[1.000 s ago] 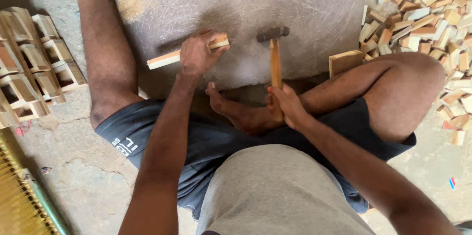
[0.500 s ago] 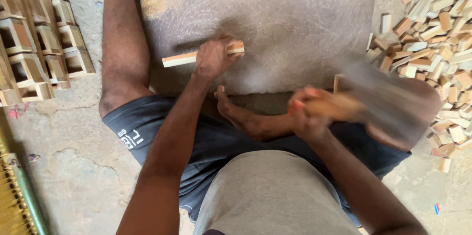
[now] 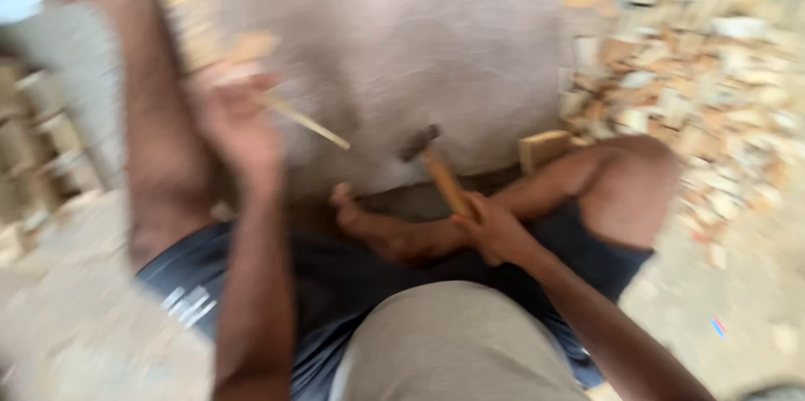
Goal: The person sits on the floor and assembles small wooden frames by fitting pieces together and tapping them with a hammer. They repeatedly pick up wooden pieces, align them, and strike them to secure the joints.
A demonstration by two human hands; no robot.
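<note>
My right hand (image 3: 495, 229) has come back down since half a second ago, fist wrapped round the hammer (image 3: 440, 173), whose dark head now rests on the grey stone slab (image 3: 402, 49) just ahead of my foot (image 3: 377, 229). My left hand (image 3: 235, 120) has lifted off the slab toward its left edge, closed on a thin wood strip (image 3: 306, 122) that juts out over the slab; how the fingers sit I can't tell through the blur. The middle of the slab lies open between strip and hammer. One wood block (image 3: 545, 149) sits at the slab's right edge, a heap of wood offcuts (image 3: 688, 57) beyond it. Left of the slab, everything smears out
</note>
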